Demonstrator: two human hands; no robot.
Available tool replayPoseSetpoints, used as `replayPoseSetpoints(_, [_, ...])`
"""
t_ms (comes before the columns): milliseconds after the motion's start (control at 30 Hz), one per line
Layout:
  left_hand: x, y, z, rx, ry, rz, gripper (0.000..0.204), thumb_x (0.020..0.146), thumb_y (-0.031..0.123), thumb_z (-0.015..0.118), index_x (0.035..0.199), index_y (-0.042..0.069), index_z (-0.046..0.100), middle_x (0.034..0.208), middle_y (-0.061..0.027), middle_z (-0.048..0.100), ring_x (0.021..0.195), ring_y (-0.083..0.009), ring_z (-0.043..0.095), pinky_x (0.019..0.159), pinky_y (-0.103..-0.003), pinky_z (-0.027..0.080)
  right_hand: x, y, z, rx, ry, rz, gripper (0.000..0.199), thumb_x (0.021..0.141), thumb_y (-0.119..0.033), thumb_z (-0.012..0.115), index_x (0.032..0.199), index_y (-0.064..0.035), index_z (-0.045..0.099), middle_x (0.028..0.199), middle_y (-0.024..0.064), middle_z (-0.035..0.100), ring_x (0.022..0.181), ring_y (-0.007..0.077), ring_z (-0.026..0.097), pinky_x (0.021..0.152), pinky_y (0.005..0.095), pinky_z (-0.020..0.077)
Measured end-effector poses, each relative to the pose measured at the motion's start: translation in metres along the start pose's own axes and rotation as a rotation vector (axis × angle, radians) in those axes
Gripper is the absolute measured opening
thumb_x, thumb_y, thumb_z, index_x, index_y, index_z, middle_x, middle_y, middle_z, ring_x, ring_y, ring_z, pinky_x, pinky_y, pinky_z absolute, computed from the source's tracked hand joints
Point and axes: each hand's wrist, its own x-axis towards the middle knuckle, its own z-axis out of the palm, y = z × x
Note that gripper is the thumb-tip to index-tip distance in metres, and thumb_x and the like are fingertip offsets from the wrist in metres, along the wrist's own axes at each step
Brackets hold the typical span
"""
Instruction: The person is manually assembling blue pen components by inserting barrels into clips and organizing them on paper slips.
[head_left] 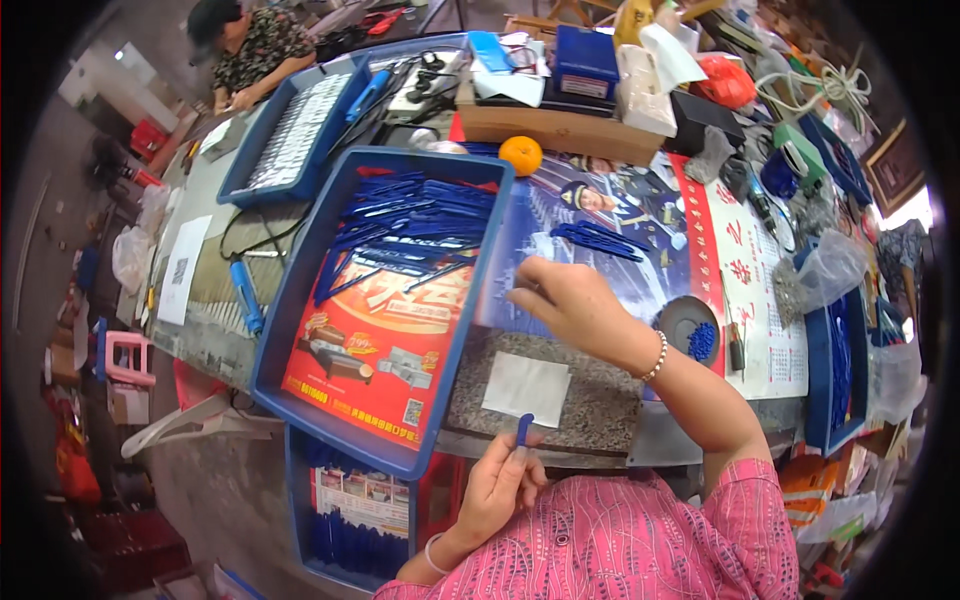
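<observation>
Near my body, my left hand [497, 487] is closed on a small curved dark blue plastic piece [525, 429] that sticks up from its fingertips. Just beyond lies a square of white paper [526, 388] on the speckled tabletop. My right hand [567, 303] hovers at the right side of a blue tray [463, 345], its fingers bent and apart, with nothing visible between them. Many slim dark blue pieces [400, 225] lie heaped at the tray's far end, over a red printed sheet. A small bunch of similar pieces [600, 240] rests on a poster beyond my right hand.
A grey round dish [683, 318] holds small blue parts, right of my right forearm. An orange [520, 155] sits behind the tray. Other blue trays stand far left [283, 195], below [300, 500] and right [820, 400]. Across the table sits another person [255, 55].
</observation>
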Motion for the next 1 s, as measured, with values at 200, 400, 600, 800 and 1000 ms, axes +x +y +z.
replayPoseSetpoints(200, [-0.006,-0.002,0.002,-0.027,0.063,-0.054,0.025,0.097,0.015,0.038,0.110,-0.002,0.050,0.071,-0.0053,0.055,0.052,-0.0072,0.048,0.050,-0.019,0.039,0.034,-0.050,0.075,-0.275,-0.267,-0.442,0.013,0.078,-0.014,0.056,0.080,-0.0014,0.054,0.076,0.0143,0.062,0.073,0.0277,0.065,0.057,0.0372,0.0513])
replayPoseSetpoints(400, [-0.009,-0.007,-0.008,-0.074,0.129,-0.041,0.023,0.097,0.015,0.039,0.107,-0.001,0.051,0.064,-0.0056,0.053,0.047,-0.0086,0.045,0.045,-0.020,0.036,0.016,-0.047,0.060,-0.137,-0.158,-0.317,0.015,0.078,-0.017,0.060,0.083,-0.0035,0.056,0.079,0.0150,0.060,0.078,0.0292,0.062,0.066,0.0384,0.0507])
replayPoseSetpoints(600, [0.010,-0.007,-0.002,-0.136,0.015,-0.047,0.027,0.096,0.011,0.039,0.120,-0.001,0.046,0.074,-0.0058,0.055,0.054,-0.0089,0.049,0.051,-0.020,0.040,-0.035,0.102,-0.020,-0.207,0.179,0.249,0.017,0.079,-0.014,0.061,0.086,0.0016,0.058,0.081,0.0187,0.062,0.074,0.0332,0.061,0.065,0.0375,0.0478])
replayPoseSetpoints(800, [0.029,0.003,0.011,-0.242,-0.142,-0.122,0.037,0.095,0.007,0.039,0.131,-0.001,0.037,0.091,-0.0112,0.058,0.069,-0.0130,0.060,0.062,-0.023,0.049,-0.025,0.139,-0.018,-0.498,0.228,0.342,0.017,0.076,-0.016,0.060,0.077,-0.0002,0.056,0.077,0.0191,0.061,0.072,0.0359,0.060,0.063,0.0435,0.0467])
replayPoseSetpoints(1000, [0.033,0.006,0.021,-0.306,-0.124,-0.108,0.039,0.095,0.008,0.038,0.132,-0.002,0.035,0.105,-0.0178,0.058,0.084,-0.0193,0.062,0.071,-0.027,0.051,-0.007,0.148,-0.012,-0.654,0.185,0.270,0.013,0.072,-0.012,0.054,0.073,0.0010,0.055,0.077,0.0189,0.061,0.072,0.0368,0.060,0.065,0.0469,0.0468])
